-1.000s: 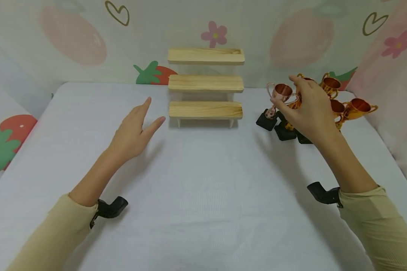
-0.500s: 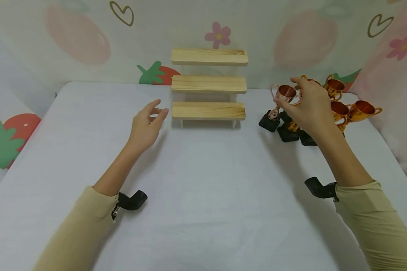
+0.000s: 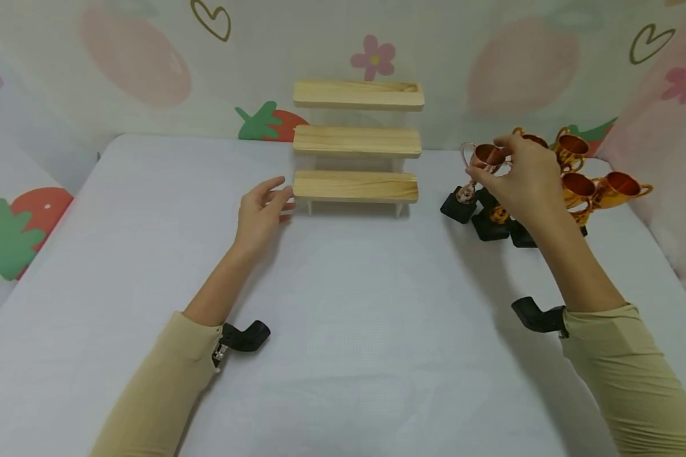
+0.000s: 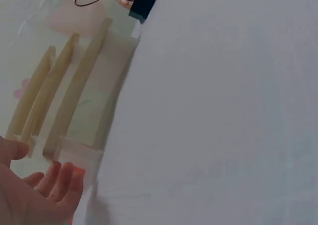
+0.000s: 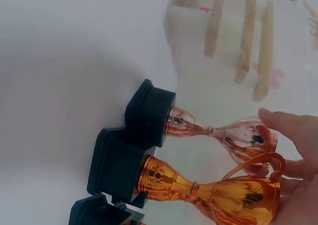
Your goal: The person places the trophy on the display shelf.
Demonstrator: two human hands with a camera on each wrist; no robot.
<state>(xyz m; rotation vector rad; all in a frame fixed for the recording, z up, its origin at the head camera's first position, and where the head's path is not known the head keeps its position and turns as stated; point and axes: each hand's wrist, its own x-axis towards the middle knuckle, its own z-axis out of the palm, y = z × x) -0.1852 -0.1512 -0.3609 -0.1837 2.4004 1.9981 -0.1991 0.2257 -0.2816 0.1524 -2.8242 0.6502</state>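
Observation:
My right hand (image 3: 531,181) holds the rim of a rose-gold trophy cup (image 5: 243,138) with its thumb on one side and fingers on the other. The trophy stands on its black base (image 3: 458,204) at the left of a trophy group. Close beside it is a gold trophy (image 5: 243,200), partly behind the hand in the head view. My left hand (image 3: 258,216) is at the left end of a three-tier wooden shelf (image 3: 356,185), its fingers loosely bent and its fingertips right at the lowest board's end. In the left wrist view nothing lies between thumb and fingers.
Several more gold trophies (image 3: 618,187) crowd the table's back right corner, some overlapping. A white cloth covers the table (image 3: 343,317). Behind the shelf hangs a printed fabric backdrop (image 3: 446,63).
My left hand has moved right to the shelf's left end, its fingers bending more. The right hand stays at the rose-gold trophy, which still stands in place. The head view has shifted slightly.

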